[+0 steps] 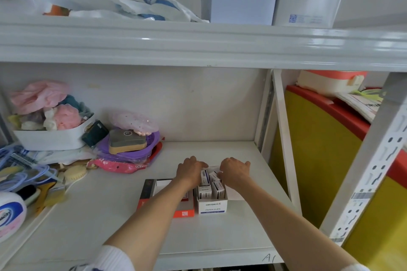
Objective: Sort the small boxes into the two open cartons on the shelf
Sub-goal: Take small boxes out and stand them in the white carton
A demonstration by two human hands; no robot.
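Both hands reach onto the white shelf (105, 211), toward the middle of its right half, where two open cartons sit side by side, touching or nearly so. The white carton (212, 204), printed "PAPER CLIPS" on its near wall, stands on the right; the flatter red carton (182, 212) lies just left of it, partly hidden under the left forearm.

The white carton holds several small boxes (204, 191), white with dark blue ends, standing upright and packed close. Two fill the near row; more stand behind them, tilted a little, between the two hands.

The left hand (190, 171) rests palm down over the far left part of the white carton, its fingers bent onto the top of a small box at the back; whether it grips that box or only presses on it cannot be told. The right hand (234, 172) lies palm down at the far right side of the same carton, fingers curled inward against the back boxes, its fingertips hidden, so its hold cannot be told either.

Inside the red carton a pale box (163, 182) shows near the far edge.

Along the shelf's left edge and back left corner lie a white basket (50, 138) of soft things, a purple bundle (132, 152) and a brush (74, 175).
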